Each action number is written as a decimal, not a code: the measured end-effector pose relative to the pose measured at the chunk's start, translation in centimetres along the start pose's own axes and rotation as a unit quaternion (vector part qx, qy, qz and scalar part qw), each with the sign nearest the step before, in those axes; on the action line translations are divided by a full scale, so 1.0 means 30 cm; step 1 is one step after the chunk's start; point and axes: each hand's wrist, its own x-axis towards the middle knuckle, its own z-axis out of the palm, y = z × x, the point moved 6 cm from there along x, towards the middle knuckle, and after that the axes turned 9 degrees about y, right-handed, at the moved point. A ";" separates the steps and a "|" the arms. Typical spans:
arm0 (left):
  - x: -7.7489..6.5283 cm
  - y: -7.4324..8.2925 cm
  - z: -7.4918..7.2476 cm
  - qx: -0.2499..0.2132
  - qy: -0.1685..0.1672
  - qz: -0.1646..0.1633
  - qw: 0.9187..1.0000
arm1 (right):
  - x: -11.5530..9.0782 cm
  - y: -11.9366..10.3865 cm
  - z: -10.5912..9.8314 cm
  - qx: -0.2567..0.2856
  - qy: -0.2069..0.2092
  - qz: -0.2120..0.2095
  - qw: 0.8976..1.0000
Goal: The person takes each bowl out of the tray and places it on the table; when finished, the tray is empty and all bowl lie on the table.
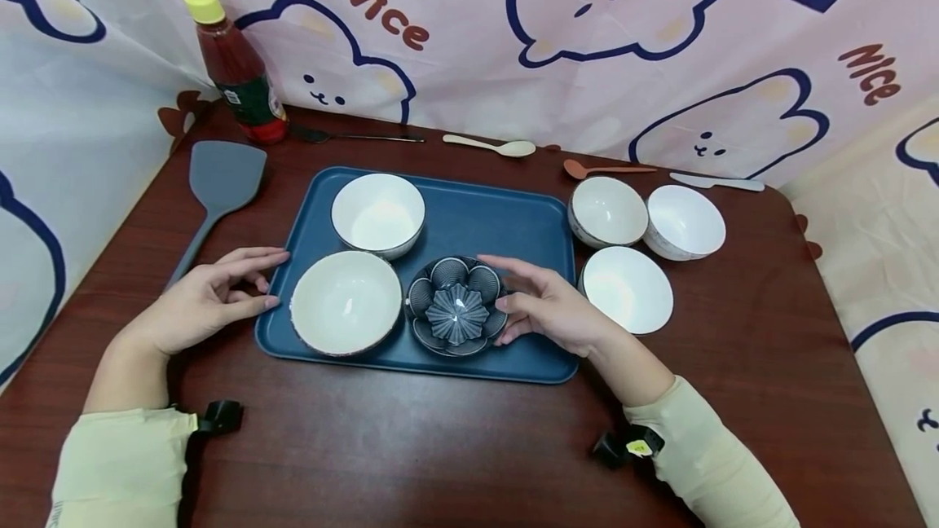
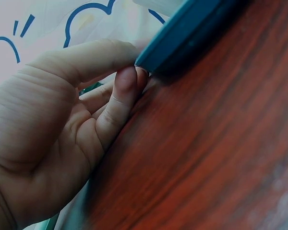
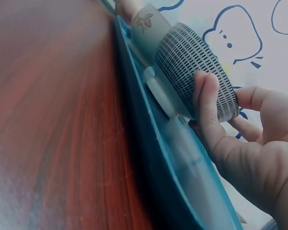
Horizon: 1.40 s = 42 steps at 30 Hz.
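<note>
My right hand (image 1: 550,304) grips the right side of a dark patterned bowl (image 1: 456,306), thumb on one side and fingers on the other. Petal shapes line its inside, and the right wrist view shows a black-and-white dashed outer wall (image 3: 194,67). The bowl is over the front middle of a blue tray (image 1: 506,222), close beside a cream bowl (image 1: 348,304). Behind that one, a white bowl (image 1: 377,214) also stands on the tray. At the tray's left edge, my left hand (image 1: 209,300) pinches the rim, thumb over it and other fingers curled below.
Three light bowls (image 1: 627,288) cluster right of the tray. A grey spatula (image 1: 223,178) lies left. Along the back are a sauce bottle (image 1: 238,76), a dark thin utensil (image 1: 367,137), a cream spoon (image 1: 495,145), a brown spoon (image 1: 605,169) and a white knife (image 1: 719,182).
</note>
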 end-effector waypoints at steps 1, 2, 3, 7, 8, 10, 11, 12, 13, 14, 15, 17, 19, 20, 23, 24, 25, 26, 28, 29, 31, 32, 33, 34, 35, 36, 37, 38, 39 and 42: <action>0.000 -0.001 0.000 0.000 0.000 -0.001 1.000 | -0.004 -0.003 -0.002 0.001 0.005 0.000 1.000; 0.000 -0.001 0.000 -0.001 -0.001 0.003 1.000 | -0.008 -0.006 -0.004 0.002 0.010 0.000 1.000; 0.000 -0.001 -0.001 -0.003 -0.001 0.003 1.000 | -0.012 -0.011 -0.005 0.005 0.013 -0.001 1.000; 0.000 0.003 0.002 -0.012 -0.008 0.020 1.000 | -0.033 -0.034 -0.012 0.012 0.025 -0.007 1.000; 0.001 0.003 0.002 -0.013 -0.008 0.019 1.000 | -0.038 -0.041 -0.014 0.013 0.026 -0.008 1.000; 0.001 0.002 0.003 -0.009 -0.007 0.019 1.000 | -0.050 -0.056 -0.016 0.014 0.026 -0.010 1.000; 0.000 0.000 0.003 -0.007 -0.006 0.013 1.000 | -0.057 -0.064 -0.017 0.013 0.027 -0.011 0.999; -0.001 -0.002 0.003 -0.004 -0.004 0.008 1.000 | -0.063 -0.070 -0.019 0.014 0.027 -0.010 0.999; -0.002 -0.005 0.003 -0.001 -0.002 0.003 1.000 | -0.070 -0.077 -0.021 0.014 0.027 -0.009 0.999; -0.004 -0.006 0.003 0.002 -0.001 -0.002 1.000 | -0.076 -0.082 -0.022 0.013 0.027 -0.008 1.000; -0.006 -0.007 0.003 0.005 0.000 -0.003 1.000 | -0.083 -0.087 -0.025 0.012 0.028 -0.006 1.000; -0.009 -0.007 0.004 0.004 0.001 -0.008 1.000 | -0.099 -0.096 -0.031 0.012 0.030 -0.003 0.999; -0.010 -0.005 0.005 0.004 0.001 -0.006 1.000 | -0.114 -0.103 -0.039 0.010 0.033 -0.003 0.999; -0.010 -0.004 0.005 0.003 0.001 -0.005 1.000 | -0.123 -0.106 -0.044 0.009 0.035 -0.003 0.999; -0.008 -0.005 0.005 0.005 0.000 -0.005 1.000 | -0.147 -0.114 -0.061 0.005 0.039 -0.004 0.999; -0.007 -0.006 0.005 0.006 0.000 -0.005 1.000 | -0.153 -0.117 -0.067 0.005 0.037 -0.005 0.999; -0.006 -0.007 0.005 0.007 0.000 -0.004 1.000 | -0.159 -0.121 -0.072 0.005 0.034 -0.007 0.999; -0.005 -0.008 0.005 0.006 0.000 -0.005 1.000 | -0.164 -0.126 -0.077 0.004 0.030 -0.008 1.000; -0.004 -0.011 0.005 0.003 0.000 -0.006 1.000 | -0.173 -0.138 -0.088 0.003 0.022 -0.010 1.000; -0.004 -0.011 0.005 0.000 0.000 -0.005 1.000 | -0.178 -0.144 -0.094 0.002 0.018 -0.011 1.000; -0.004 -0.010 0.006 -0.006 -0.001 -0.004 1.000 | -0.191 -0.157 -0.108 -0.002 0.014 -0.017 1.000; -0.004 -0.009 0.007 -0.008 -0.002 -0.004 1.000 | -0.198 -0.162 -0.115 -0.003 0.012 -0.018 1.000; -0.004 -0.008 0.008 -0.009 -0.002 -0.004 1.000 | -0.206 -0.168 -0.124 -0.003 0.010 -0.022 1.000; -0.004 -0.007 0.009 -0.011 -0.002 -0.004 1.000 | -0.214 -0.174 -0.132 -0.004 0.007 -0.026 1.000; -0.004 -0.006 0.010 -0.012 -0.002 -0.004 1.000 | -0.222 -0.180 -0.140 -0.004 0.004 -0.030 1.000; -0.004 -0.005 0.010 -0.013 -0.002 -0.004 1.000 | -0.230 -0.186 -0.148 -0.003 0.000 -0.034 0.999; -0.004 -0.004 0.011 -0.013 -0.002 -0.004 1.000 | -0.238 -0.192 -0.155 -0.002 -0.004 -0.038 0.999; -0.005 -0.003 0.012 -0.016 -0.003 -0.004 1.000 | -0.246 -0.198 -0.163 -0.002 -0.008 -0.043 0.999; -0.005 -0.002 0.012 -0.018 -0.003 -0.004 1.000 | -0.254 -0.204 -0.171 -0.003 -0.011 -0.047 0.999; -0.006 -0.001 0.011 -0.018 -0.003 -0.003 1.000 | -0.278 -0.217 -0.198 -0.007 -0.013 -0.056 0.998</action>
